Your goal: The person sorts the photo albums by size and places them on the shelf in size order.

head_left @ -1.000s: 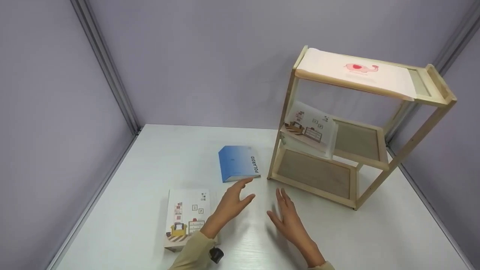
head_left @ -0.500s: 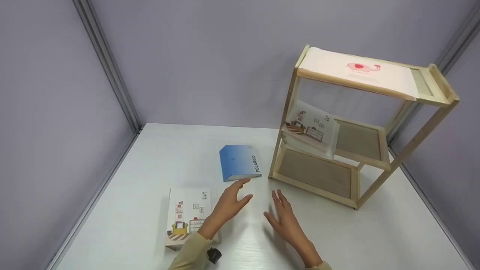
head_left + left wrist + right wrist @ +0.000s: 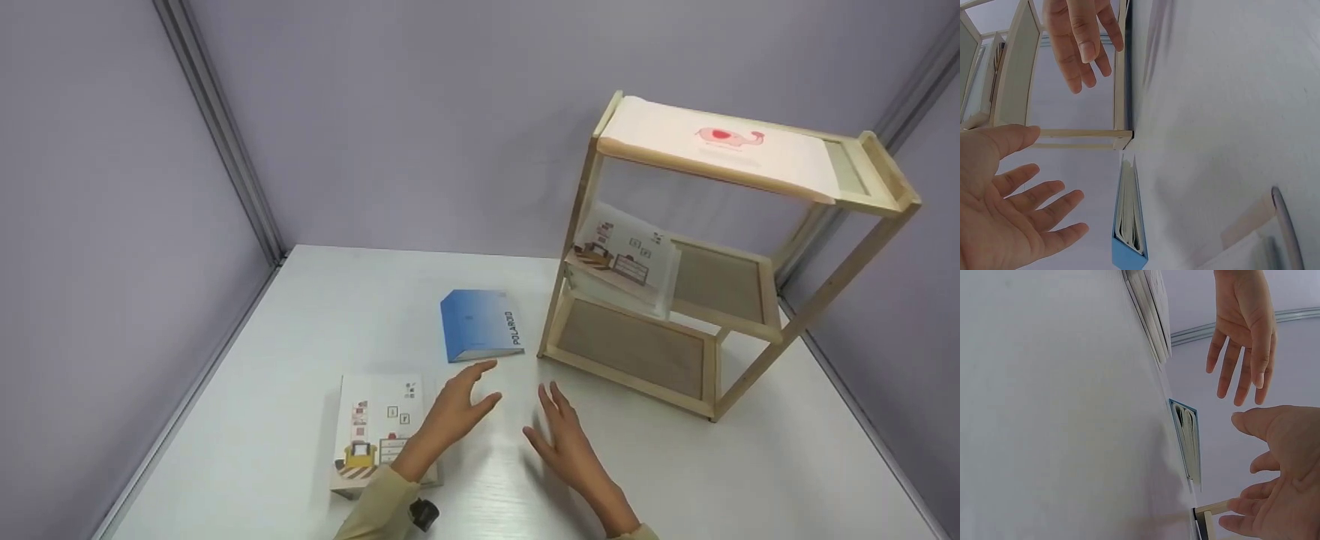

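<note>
My left hand (image 3: 452, 411) hovers over the white table with fingers spread and nothing in them, its fingertips just in front of a blue album (image 3: 480, 324) marked POLAROID. To its right, my right hand (image 3: 564, 444) is held with straight fingers and thumb apart, palm facing the left one. In the left wrist view the album (image 3: 1129, 216) shows its page edges. Left of my left forearm lies a white album (image 3: 379, 427) with a drawn room on its cover, partly hidden by the arm. A similar white album (image 3: 626, 259) sits on the middle shelf of a wooden rack (image 3: 637, 352).
On the rack's top lies a white book or sheet (image 3: 712, 146) with a pink elephant. The rack stands at the right of the table (image 3: 330, 300), its near foot close to my right fingertips. Grey walls (image 3: 420, 127) with metal rails enclose the table.
Both hands have drifted slightly left and down in the head view, still spread and holding nothing. The albums and rack shift only a little with the head camera.
</note>
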`<state>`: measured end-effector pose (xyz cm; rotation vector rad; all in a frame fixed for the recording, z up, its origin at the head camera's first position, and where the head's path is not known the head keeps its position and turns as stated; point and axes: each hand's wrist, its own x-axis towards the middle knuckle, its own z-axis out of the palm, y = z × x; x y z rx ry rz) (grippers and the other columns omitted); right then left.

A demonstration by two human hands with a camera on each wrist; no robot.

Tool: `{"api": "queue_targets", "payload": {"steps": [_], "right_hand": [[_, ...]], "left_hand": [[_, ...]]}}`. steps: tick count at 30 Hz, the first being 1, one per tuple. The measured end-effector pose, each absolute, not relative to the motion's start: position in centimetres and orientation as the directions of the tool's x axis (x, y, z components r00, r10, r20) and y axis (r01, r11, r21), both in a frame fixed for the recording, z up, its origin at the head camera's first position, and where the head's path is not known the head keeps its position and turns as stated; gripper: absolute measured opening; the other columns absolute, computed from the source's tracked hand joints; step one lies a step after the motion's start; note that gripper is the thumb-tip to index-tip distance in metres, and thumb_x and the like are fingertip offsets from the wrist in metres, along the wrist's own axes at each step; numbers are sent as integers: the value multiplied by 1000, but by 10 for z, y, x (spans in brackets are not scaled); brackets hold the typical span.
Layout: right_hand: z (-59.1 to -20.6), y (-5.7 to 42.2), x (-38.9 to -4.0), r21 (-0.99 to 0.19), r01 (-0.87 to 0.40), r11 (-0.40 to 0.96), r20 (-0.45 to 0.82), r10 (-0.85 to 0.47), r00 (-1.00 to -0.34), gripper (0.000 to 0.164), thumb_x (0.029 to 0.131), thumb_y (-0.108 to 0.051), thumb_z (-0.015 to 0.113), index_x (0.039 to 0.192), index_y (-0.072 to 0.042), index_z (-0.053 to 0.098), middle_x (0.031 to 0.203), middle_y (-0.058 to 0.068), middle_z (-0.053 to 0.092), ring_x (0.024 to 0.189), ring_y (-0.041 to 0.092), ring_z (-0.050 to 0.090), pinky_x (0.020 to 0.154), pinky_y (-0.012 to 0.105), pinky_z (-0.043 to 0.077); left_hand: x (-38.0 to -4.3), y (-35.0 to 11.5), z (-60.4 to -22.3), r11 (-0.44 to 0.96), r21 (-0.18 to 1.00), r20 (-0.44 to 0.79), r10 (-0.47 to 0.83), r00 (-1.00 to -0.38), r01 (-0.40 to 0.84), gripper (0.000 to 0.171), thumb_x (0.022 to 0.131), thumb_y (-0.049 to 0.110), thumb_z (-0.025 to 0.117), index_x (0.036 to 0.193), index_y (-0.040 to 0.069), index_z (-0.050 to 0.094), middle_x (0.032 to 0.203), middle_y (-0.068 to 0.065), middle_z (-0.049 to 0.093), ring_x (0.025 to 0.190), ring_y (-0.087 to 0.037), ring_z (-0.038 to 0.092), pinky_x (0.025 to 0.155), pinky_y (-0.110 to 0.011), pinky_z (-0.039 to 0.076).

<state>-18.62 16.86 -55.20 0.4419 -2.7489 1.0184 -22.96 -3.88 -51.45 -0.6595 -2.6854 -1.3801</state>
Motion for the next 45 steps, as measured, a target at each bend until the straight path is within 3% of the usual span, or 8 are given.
{"api": "queue_targets", "payload": {"steps": [24, 45], "right_hand": [[-557, 162, -184, -654, -339, 677, 215, -264, -940, 69, 92, -33, 57, 145, -1, 27, 148, 28, 19, 132, 46, 25, 100, 60, 32], [-556, 153, -184, -644, -367, 671, 200, -315, -928, 66, 92, -29, 57, 143, 2, 29, 147, 30, 22, 132, 47, 26, 101, 61, 30]], "left_hand": [[-224, -58, -519, 539, 770, 183, 326, -927, 341, 56, 91, 29, 59, 140, 10, 40, 141, -13, 42, 130, -33, 39, 105, -49, 33], [-224, -69, -521, 629, 662, 233, 344, -910, 407, 59, 88, 24, 63, 138, 3, 41, 138, -23, 43, 128, -40, 39, 104, -56, 30]]}}
